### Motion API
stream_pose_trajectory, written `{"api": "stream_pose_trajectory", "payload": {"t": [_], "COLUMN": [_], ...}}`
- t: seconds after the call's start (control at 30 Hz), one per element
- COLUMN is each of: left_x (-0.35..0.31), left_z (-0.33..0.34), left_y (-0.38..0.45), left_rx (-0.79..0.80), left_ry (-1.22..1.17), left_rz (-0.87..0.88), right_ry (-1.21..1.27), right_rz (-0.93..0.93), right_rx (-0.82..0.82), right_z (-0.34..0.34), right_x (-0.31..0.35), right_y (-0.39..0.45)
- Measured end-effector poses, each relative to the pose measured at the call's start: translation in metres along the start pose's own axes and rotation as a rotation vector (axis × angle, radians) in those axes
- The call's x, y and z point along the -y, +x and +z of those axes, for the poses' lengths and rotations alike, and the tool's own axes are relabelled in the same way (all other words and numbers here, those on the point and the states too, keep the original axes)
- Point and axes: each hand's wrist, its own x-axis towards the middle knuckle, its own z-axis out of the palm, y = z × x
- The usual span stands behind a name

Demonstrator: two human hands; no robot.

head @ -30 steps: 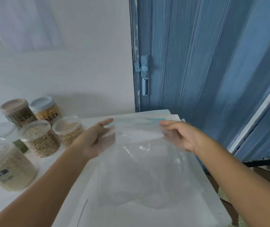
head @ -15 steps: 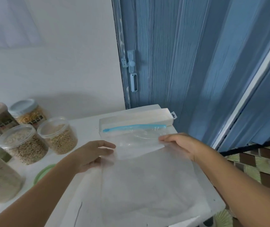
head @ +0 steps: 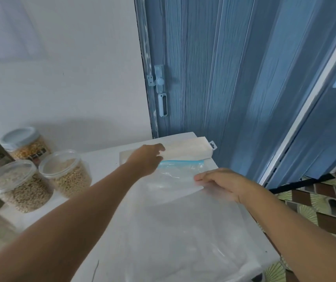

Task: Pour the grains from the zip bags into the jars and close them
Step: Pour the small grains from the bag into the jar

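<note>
The clear zip bag (head: 183, 220) is hard to separate from the white table (head: 102, 159) under it: its film is see-through, its lower edge blurs into the tabletop toward the bottom of the frame, and whether any grain is left inside cannot be made out. It lies flat at centre and lower right, long axis running from the bottom of the frame up to the blue zip strip (head: 181, 162), which points at the far edge of the table. The right hand (head: 222, 185), at centre right, rests on the bag's upper right part with fingers straight and together; its thumb is hidden, so a pinch cannot be ruled out. The left hand (head: 146, 159) reaches over the strip's left end onto a long white box (head: 187, 149), fingertips blurred, grip unclear. At the left edge stand jars (head: 67, 174) of grain, several cut off by the frame.
</note>
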Motion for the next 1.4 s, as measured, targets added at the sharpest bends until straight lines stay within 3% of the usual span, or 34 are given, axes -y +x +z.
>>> {"api": "stream_pose_trajectory", "payload": {"t": [0.13, 0.3, 0.6, 0.87, 1.17, 1.3, 1.4], "left_x": [0.001, 0.011, 0.015, 0.021, 0.031, 0.011, -0.003], "left_z": [0.017, 0.023, -0.038, -0.008, 0.019, 0.001, -0.018], "left_y": [0.013, 0.015, 0.019, 0.004, -0.005, -0.029, -0.075], "left_rx": [0.113, 0.033, -0.086, 0.011, 0.106, 0.045, 0.027], "left_ry": [0.001, -0.033, -0.07, -0.034, -0.045, -0.245, -0.456], "left_rz": [-0.025, -0.01, 0.05, 0.036, -0.023, -0.03, -0.009], "right_ry": [-0.026, -0.019, -0.037, 0.015, -0.671, -1.04, -1.094], "right_rz": [0.004, -0.011, -0.126, -0.124, -0.24, -0.36, -0.447], "right_rx": [0.0, 0.009, 0.011, -0.027, -0.089, -0.181, -0.059], "right_z": [-0.001, -0.004, -0.001, 0.012, 0.012, 0.028, 0.047], "right_x": [-0.003, 0.002, 0.022, 0.021, 0.043, 0.062, 0.059], "right_y": [0.005, 0.005, 0.031, 0.038, 0.012, -0.018, -0.046]}}
